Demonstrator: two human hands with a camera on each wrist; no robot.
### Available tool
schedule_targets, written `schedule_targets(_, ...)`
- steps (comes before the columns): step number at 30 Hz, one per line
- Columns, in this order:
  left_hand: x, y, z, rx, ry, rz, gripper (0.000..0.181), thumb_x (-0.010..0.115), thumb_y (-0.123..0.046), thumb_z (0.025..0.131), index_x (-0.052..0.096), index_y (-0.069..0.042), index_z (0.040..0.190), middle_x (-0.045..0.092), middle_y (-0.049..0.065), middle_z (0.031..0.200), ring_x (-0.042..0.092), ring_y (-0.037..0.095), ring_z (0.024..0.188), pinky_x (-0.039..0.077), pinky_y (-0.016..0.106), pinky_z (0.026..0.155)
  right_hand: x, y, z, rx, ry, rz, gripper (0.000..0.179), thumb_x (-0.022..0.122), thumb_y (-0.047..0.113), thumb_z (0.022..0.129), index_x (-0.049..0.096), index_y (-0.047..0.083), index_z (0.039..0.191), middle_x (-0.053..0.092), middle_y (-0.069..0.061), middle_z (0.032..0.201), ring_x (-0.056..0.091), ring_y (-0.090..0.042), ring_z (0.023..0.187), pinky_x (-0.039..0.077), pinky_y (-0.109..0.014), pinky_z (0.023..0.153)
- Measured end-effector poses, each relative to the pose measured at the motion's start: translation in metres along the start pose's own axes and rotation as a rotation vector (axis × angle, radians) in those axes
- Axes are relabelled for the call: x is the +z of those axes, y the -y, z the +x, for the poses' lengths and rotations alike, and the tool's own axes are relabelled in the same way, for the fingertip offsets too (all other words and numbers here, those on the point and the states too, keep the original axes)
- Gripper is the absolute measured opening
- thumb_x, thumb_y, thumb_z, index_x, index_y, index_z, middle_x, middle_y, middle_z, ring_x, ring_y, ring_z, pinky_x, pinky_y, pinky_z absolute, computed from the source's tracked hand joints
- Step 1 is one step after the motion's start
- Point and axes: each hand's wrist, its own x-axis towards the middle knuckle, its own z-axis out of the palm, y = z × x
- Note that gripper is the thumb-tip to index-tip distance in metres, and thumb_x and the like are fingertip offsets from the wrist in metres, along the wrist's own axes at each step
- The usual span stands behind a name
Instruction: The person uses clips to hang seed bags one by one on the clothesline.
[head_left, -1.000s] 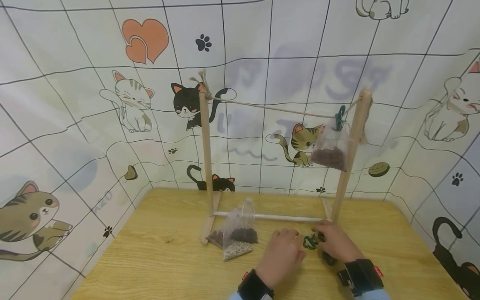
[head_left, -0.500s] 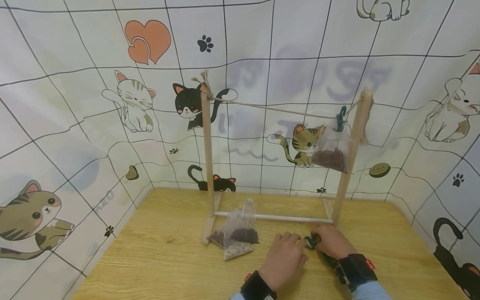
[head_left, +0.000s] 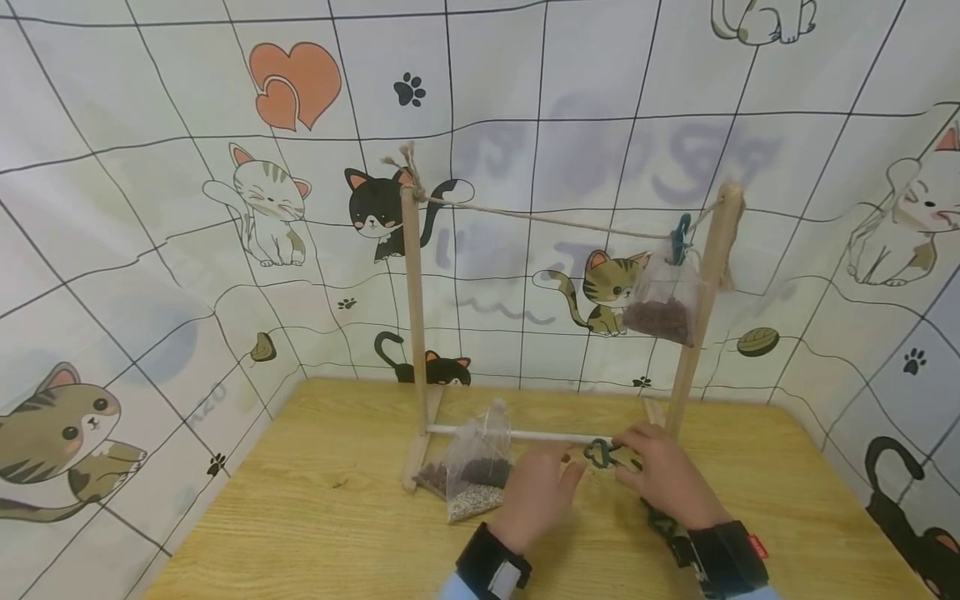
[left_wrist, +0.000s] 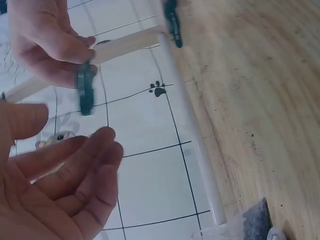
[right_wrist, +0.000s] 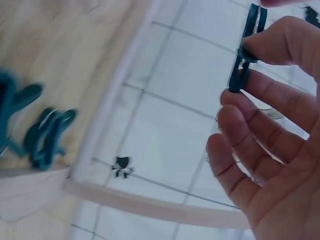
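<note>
My right hand (head_left: pixel 667 483) pinches a dark green clothespin (head_left: pixel 600 453) between thumb and index finger, above the table near the frame's lower rod. In the right wrist view the clothespin (right_wrist: pixel 247 50) points upward in that hand (right_wrist: pixel 280 130), its other fingers loosely bent. My left hand (head_left: pixel 536 492) is just left of the clothespin. Its thumb and fingers are apart with nothing between them, as the left wrist view shows of the hand (left_wrist: pixel 65 185). More green clothespins (right_wrist: pixel 50 137) lie on the table, partly under my right wrist in the head view.
A wooden frame carries a string (head_left: pixel 540 218); a green clothespin (head_left: pixel 681 240) holds a bag of reddish-brown bits (head_left: pixel 660 321) at its right end. Several clear bags (head_left: pixel 476 500) with dark and speckled contents lie by the left post (head_left: pixel 414 317), beside my left hand. Cat-print cloth surrounds the table (head_left: pixel 300 517).
My right hand has picked a clothespin up from the table and brought it up and left. My left hand has shifted left and turned, its thumb now apart from the fingers.
</note>
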Motion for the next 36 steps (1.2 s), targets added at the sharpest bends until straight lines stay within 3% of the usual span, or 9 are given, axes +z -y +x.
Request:
schedule_targets(4, -0.011, 0.002, 0.003, -0.104, -0.009, -0.29, 0.029, 0.059, -0.03, 0.107, 0.075, -0.006, 0.113, 0.071, 0.0, 0.086, 0.06, 0.003, 0.069, 0.048, 0.022, 0.061, -0.004, 0.017, -0.002, -0.071, -0.121, 0.023, 0.035, 0.087, 0.003, 0.074, 0.076, 0.004, 0.107, 0.067, -0.004, 0.103, 0.062, -0.017, 0.085, 0.055, -0.03, 0.065)
schedule_targets(8, -0.016, 0.004, 0.005, -0.091, -0.009, -0.441, 0.03, 0.06, -0.03, 0.106, 0.076, -0.004, 0.104, 0.068, -0.003, 0.073, 0.054, -0.003, 0.06, 0.044, 0.019, 0.056, -0.005, 0.029, -0.005, -0.144, -0.212, 0.026, 0.038, 0.089, 0.002, 0.069, 0.076, 0.004, 0.104, 0.066, -0.002, 0.102, 0.061, -0.015, 0.084, 0.055, -0.03, 0.065)
schedule_targets(15, -0.018, 0.004, 0.005, -0.086, 0.035, -0.514, 0.028, 0.061, -0.028, 0.106, 0.076, -0.006, 0.094, 0.067, 0.0, 0.069, 0.055, 0.0, 0.058, 0.043, 0.02, 0.051, -0.003, 0.038, -0.009, -0.181, -0.274, 0.006, 0.04, 0.089, 0.001, 0.065, 0.077, 0.005, 0.103, 0.064, 0.0, 0.101, 0.062, -0.014, 0.088, 0.057, -0.035, 0.069)
schedule_targets(24, -0.016, 0.004, 0.005, -0.184, 0.031, -0.593, 0.027, 0.064, -0.022, 0.104, 0.074, -0.003, 0.088, 0.066, 0.002, 0.066, 0.056, 0.003, 0.057, 0.04, 0.02, 0.049, -0.001, 0.041, -0.011, -0.157, -0.282, 0.023, 0.043, 0.087, 0.001, 0.069, 0.077, 0.007, 0.11, 0.065, 0.0, 0.107, 0.064, -0.017, 0.091, 0.057, -0.036, 0.069)
schedule_targets(27, -0.017, 0.004, 0.005, -0.223, 0.034, -0.631, 0.028, 0.063, -0.022, 0.104, 0.074, -0.002, 0.088, 0.064, 0.001, 0.064, 0.055, 0.005, 0.057, 0.039, 0.021, 0.05, -0.001, 0.039, -0.011, -0.144, -0.278, 0.12, 0.048, 0.085, -0.003, 0.07, 0.074, 0.005, 0.117, 0.067, -0.002, 0.11, 0.065, -0.018, 0.089, 0.058, -0.033, 0.07)
schedule_targets(32, -0.022, 0.002, 0.005, -0.288, 0.059, -0.735, 0.03, 0.061, -0.022, 0.106, 0.071, 0.002, 0.09, 0.06, -0.002, 0.066, 0.054, 0.009, 0.06, 0.037, 0.022, 0.053, -0.002, 0.033, -0.011, -0.11, -0.254, 0.391, 0.062, 0.083, -0.01, 0.075, 0.066, 0.003, 0.132, 0.068, -0.006, 0.115, 0.061, -0.015, 0.089, 0.054, -0.026, 0.073)
schedule_targets(36, -0.026, 0.0, 0.006, -0.306, 0.088, -0.794, 0.031, 0.061, -0.022, 0.106, 0.071, 0.005, 0.093, 0.06, -0.002, 0.067, 0.055, 0.01, 0.062, 0.038, 0.022, 0.056, -0.006, 0.03, -0.012, -0.089, -0.216, 0.541, 0.06, 0.081, -0.011, 0.079, 0.063, 0.002, 0.135, 0.067, -0.01, 0.116, 0.062, -0.011, 0.09, 0.055, -0.025, 0.074)
